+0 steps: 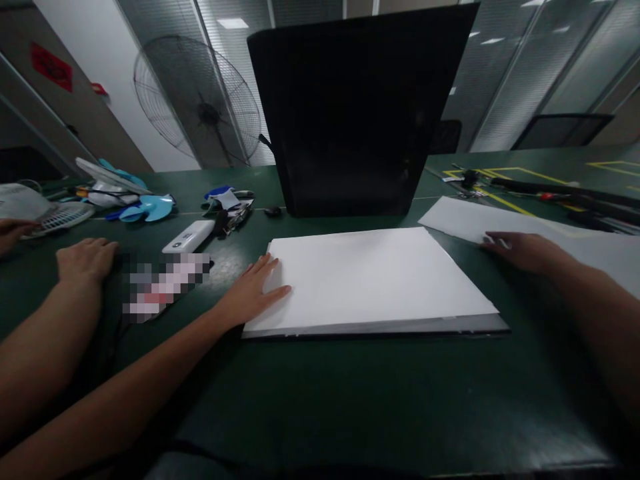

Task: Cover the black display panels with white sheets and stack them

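Observation:
A white sheet point(370, 277) lies on a thin black board point(400, 328) in the middle of the dark green table point(350, 400). My left hand point(253, 288) rests flat on the sheet's left edge, fingers stretched out, holding nothing. My right hand point(523, 251) lies palm down, fingers extended, on the near corner of a second white sheet point(465, 219) at the right. Neither hand grips anything.
A tall black panel point(360, 107) stands upright just behind the sheet. Left of it lie a white remote-like device point(189, 236), blue fan blades point(150, 208) and a white fan grille point(65, 215). Another person's hand point(86, 260) rests at the left. A floor fan point(200, 100) stands behind; tools point(550, 190) lie far right.

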Motion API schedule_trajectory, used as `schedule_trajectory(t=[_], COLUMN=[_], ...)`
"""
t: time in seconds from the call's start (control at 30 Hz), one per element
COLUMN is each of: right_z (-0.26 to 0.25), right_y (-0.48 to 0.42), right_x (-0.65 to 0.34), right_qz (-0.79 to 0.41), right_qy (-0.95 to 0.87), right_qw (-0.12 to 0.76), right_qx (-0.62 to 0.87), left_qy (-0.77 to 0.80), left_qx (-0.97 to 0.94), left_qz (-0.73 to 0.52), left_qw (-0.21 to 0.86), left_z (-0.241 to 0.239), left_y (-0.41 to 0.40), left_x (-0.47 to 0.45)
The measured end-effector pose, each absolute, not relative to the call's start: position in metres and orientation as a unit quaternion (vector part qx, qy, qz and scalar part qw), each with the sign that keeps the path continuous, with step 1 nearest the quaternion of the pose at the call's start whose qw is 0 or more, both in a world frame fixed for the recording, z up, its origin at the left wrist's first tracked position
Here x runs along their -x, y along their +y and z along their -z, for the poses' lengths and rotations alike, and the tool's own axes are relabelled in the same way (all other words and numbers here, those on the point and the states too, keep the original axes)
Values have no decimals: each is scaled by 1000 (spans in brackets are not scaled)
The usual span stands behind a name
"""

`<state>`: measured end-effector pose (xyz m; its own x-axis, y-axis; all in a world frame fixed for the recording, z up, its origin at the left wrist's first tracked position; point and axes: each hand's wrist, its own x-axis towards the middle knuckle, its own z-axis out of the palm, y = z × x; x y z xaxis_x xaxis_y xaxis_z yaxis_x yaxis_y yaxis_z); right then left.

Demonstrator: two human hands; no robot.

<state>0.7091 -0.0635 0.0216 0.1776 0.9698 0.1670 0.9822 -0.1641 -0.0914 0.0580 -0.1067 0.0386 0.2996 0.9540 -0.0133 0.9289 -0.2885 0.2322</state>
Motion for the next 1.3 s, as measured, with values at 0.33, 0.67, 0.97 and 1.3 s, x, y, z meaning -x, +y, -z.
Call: schedule_trajectory(t=[0.33, 0.67, 0.97, 1.3], right_z=[-88, -59, -54, -43], right_y=[-112, -181, -105, -83], right_x=[-540, -395, -511, -556], right_qz=[158, 16, 122, 65], right_qy=[-640, -919, -726, -679], right_qw=[-50, 38, 116, 70], right_qx=[750, 392, 667, 727], left_qy=[578, 597, 594, 583], left_qx=[-806, -785, -788, -794], left_qz=[-82, -99, -84, -112], left_qw=[101, 131, 139, 134], left_z=[-40, -35, -36, -27], left_y=[-109, -106, -106, -101], left_x=[-58, -54, -48, -43])
